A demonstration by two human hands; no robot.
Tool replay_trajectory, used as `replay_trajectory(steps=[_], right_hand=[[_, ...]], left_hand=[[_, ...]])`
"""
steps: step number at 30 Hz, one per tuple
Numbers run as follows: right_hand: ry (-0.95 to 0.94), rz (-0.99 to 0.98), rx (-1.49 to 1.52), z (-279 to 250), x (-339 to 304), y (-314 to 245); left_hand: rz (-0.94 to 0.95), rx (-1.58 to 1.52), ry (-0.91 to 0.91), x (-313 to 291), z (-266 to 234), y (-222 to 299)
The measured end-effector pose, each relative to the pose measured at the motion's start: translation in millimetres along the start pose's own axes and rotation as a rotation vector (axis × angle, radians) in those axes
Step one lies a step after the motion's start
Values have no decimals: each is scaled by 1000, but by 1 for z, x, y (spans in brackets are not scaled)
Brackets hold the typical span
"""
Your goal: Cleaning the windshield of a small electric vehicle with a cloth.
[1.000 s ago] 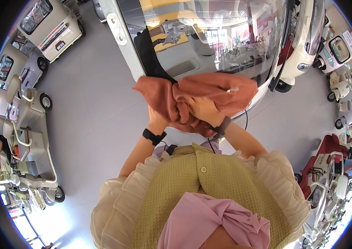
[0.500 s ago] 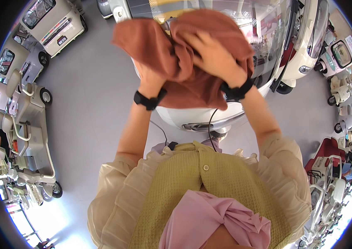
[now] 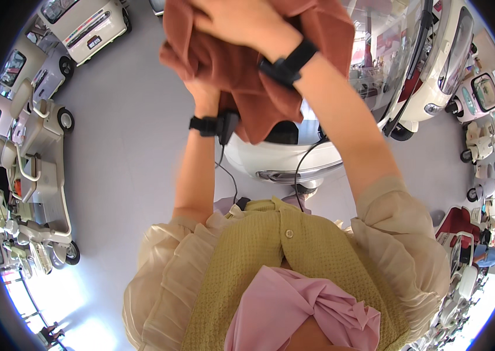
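Note:
A rust-brown cloth (image 3: 247,99) hangs bunched and folded in front of me, above the nose of a white vehicle (image 3: 294,155). My left hand (image 3: 203,92) grips its lower left side; folds of fabric cover most of the fingers. Reaching across the top, my right hand (image 3: 239,22) is closed on the cloth near its upper left part, and its fingertips run close to the picture's edge. Both wrists wear black bands with small black devices, and thin black cables trail down from them.
The vehicle's windscreen (image 3: 370,58) lies behind the cloth, with a second cream vehicle (image 3: 443,70) beside it. Small vans (image 3: 87,29) and an open cart (image 3: 46,169) stand along the left. Scooters (image 3: 481,128) line the right, where a person in blue (image 3: 487,256) shows. Grey floor (image 3: 125,128) runs between.
The cloth has moved up and away and is gathered more tightly. My right hand has swung left across it, baring more windscreen at the right. My left hand has risen slightly.

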State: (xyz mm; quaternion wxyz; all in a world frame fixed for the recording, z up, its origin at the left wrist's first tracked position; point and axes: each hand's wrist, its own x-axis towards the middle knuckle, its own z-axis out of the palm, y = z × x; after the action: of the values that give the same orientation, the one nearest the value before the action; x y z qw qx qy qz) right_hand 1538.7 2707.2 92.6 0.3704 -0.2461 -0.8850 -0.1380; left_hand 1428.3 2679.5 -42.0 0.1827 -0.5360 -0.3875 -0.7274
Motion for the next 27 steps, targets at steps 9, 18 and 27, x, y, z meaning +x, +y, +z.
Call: replay_trajectory(steps=[9,18,27], right_hand=[[-282,-138,115,122,-161,-93],[-426,136,338,94,-283,-109],[-219,525,76,16,-373,-58]], left_hand=[[-484,-293,-695,-223,-123,6],[-603,-237,-866,-215,-154,41],[-186,3,-1182,-210,-113,75]])
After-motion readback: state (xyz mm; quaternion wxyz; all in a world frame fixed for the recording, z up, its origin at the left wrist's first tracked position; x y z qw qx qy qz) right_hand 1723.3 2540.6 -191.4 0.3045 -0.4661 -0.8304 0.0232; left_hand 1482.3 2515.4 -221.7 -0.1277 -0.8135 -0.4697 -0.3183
